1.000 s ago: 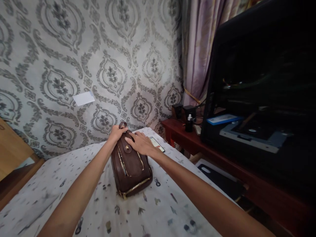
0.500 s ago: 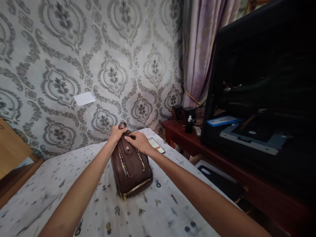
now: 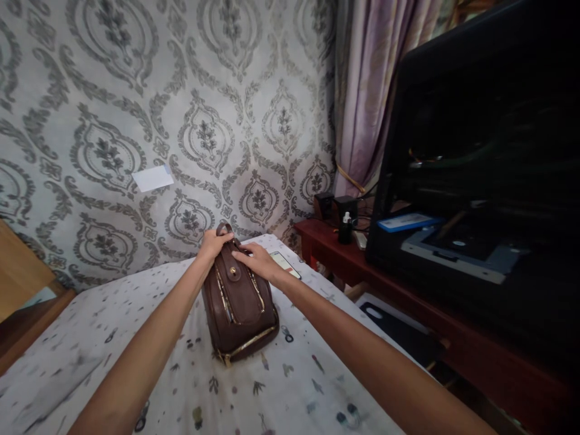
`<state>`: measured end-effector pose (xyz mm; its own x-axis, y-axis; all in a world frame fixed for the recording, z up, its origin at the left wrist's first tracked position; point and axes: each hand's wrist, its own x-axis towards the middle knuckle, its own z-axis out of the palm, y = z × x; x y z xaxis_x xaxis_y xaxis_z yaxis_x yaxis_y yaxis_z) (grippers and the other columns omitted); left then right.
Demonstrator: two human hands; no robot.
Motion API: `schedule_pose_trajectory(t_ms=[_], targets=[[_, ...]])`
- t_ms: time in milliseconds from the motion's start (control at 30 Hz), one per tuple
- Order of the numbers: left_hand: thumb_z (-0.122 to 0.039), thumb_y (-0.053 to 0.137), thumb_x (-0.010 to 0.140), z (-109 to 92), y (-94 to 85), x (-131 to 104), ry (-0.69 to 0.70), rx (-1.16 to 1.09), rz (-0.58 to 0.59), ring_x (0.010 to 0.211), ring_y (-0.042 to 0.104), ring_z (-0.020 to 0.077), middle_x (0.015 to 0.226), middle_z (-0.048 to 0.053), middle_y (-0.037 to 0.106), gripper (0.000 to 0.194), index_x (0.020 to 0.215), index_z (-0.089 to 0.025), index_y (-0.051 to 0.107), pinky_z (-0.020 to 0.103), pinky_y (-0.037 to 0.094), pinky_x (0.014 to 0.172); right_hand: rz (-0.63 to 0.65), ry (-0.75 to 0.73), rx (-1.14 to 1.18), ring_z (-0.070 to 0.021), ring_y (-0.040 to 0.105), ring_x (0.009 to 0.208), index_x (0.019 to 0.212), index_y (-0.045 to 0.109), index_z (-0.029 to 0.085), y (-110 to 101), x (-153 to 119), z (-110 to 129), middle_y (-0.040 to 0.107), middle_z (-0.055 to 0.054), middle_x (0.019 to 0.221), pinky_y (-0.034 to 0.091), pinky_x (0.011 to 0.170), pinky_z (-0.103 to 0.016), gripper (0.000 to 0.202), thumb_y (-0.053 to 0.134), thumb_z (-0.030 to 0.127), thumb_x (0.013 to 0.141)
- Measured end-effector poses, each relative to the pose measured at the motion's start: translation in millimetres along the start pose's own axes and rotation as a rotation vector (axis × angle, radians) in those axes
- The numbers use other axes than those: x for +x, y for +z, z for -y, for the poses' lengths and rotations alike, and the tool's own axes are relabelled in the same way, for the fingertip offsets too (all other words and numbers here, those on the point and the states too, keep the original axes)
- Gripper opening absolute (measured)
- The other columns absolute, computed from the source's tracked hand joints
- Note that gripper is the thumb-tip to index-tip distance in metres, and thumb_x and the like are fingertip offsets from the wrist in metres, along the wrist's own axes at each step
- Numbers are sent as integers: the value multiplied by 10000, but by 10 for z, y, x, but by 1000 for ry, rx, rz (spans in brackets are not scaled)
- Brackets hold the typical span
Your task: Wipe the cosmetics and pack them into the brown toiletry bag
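A brown leather bag (image 3: 242,302) with gold zippers and a round clasp lies on a white patterned sheet (image 3: 181,386), its carrying loop toward the wall. At that top end my left hand (image 3: 212,246) is closed on the bag, thumb beside the loop. My right hand (image 3: 258,261) is at the upper right side, thumb across the front panel and fingers curled behind the edge. Those fingertips are partly hidden, though the hand looks closed on the bag's edge. Just beyond my right wrist lies a phone (image 3: 286,266) with a lit screen.
On the right, a dark red table (image 3: 324,238) carries a large black television (image 3: 453,151), a small black bottle (image 3: 345,229) and small dark speakers (image 3: 345,208). A wooden piece (image 3: 22,272) stands at left. Patterned wallpaper (image 3: 203,133) with a white paper (image 3: 153,178) is behind.
My right hand has shifted very slightly along the bag's upper edge. The whole view has drifted a little; both hands remain on the bag.
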<state>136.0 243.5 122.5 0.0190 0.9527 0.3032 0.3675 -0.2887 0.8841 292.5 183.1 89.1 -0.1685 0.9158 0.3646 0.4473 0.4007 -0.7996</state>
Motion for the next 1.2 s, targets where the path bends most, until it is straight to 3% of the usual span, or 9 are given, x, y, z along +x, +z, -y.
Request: schedule_pose_trajectory(t_ms=[233,733,1033,1200], targets=[[-355,744,578,8,18,24,-19,24,-9,485,469,135,492,-36,543,224,528,-193,598,269,342,523,117,-10,87,-219,686,899,992,779,167,-46,68,-31,767,-39,942,501,763,-288,324,577,403,898],[-419,715,582,-66,-27,-132,130,56,-27,532,437,131,505,-43,516,262,534,-186,604,271,323,557,48,-50,-45,-253,632,1021,1174,698,182,52,-17,-6,708,-81,1077,455,916,-354,380,535,424,931],[-466,732,572,-142,-58,-246,136,42,103,532,409,116,523,-51,498,314,555,-182,598,258,304,539,49,-71,-96,-245,639,1058,1253,654,217,38,-24,12,724,-62,1121,447,932,-333,385,488,413,966],[-505,735,604,-167,-166,-218,108,40,179,560,462,134,566,-31,548,344,610,-176,637,267,348,566,13,-42,-150,-249,630,1103,1265,641,188,6,-173,84,705,-98,1177,445,951,-328,397,453,395,983]])
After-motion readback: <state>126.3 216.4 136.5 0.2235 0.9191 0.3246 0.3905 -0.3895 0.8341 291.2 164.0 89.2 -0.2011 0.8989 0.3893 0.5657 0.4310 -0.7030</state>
